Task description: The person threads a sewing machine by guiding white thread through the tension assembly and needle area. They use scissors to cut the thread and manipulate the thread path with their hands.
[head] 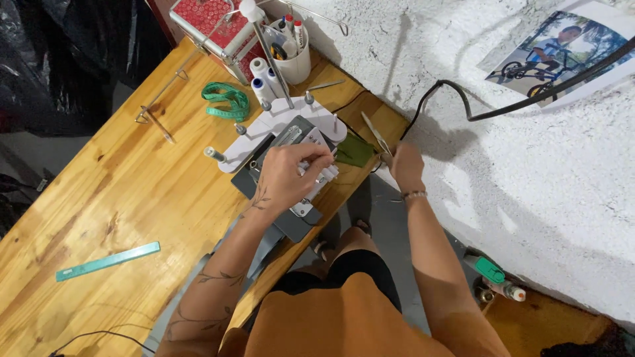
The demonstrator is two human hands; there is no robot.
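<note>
The left hand (286,177) rests on top of the grey-white sewing machine (291,149), fingers curled narrow against its front. The right hand (405,165) grips scissors (376,135), blades open beside the green fabric (355,151) at the wooden surface (119,192) edge.

Red patterned box (213,26) with metal edging at far end of tabletop (99,198), beside white cup. Printed photo (555,49) on white wall, upper right, slightly tilted: blue, green tones, white border. No screens or signs.
</note>
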